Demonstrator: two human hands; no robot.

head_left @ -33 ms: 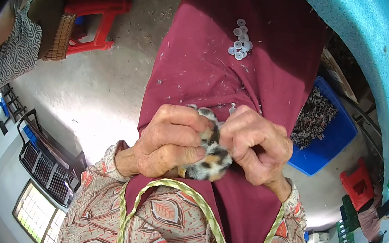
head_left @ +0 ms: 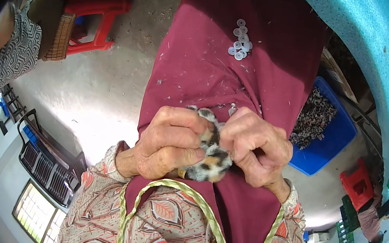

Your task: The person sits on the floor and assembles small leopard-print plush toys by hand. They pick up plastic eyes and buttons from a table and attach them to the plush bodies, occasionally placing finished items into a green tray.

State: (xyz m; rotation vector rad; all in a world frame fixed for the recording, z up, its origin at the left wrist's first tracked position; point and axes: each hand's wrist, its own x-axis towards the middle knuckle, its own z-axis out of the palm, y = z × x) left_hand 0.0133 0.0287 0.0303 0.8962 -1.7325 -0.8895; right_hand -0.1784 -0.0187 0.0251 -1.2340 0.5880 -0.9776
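Observation:
A small furry plush piece (head_left: 214,163), patched white, black and tan, is held over my lap. My left hand (head_left: 169,140) grips it, fingers curled over its left side and thumb pressed on the fur. At its right edge, my right hand (head_left: 256,147) is closed in a pinch; what lies between those fingertips is hidden. Just beyond the plush, a small pale tag-like bit (head_left: 232,110) shows on the maroon apron (head_left: 186,70). Farther up the apron lies a cluster of several translucent plastic discs (head_left: 240,45) with centre holes.
On the right, a blue bin (head_left: 319,156) holds many small patterned furry pieces. A turquoise curved surface (head_left: 379,43) arches over the upper right. Red stools (head_left: 103,29) (head_left: 358,184) stand on both sides. Another person's patterned clothing (head_left: 12,53) is at far left.
Both hands and the plush piece have barely shifted; my right hand's fingers are turned very slightly. The discs and the bin are the same.

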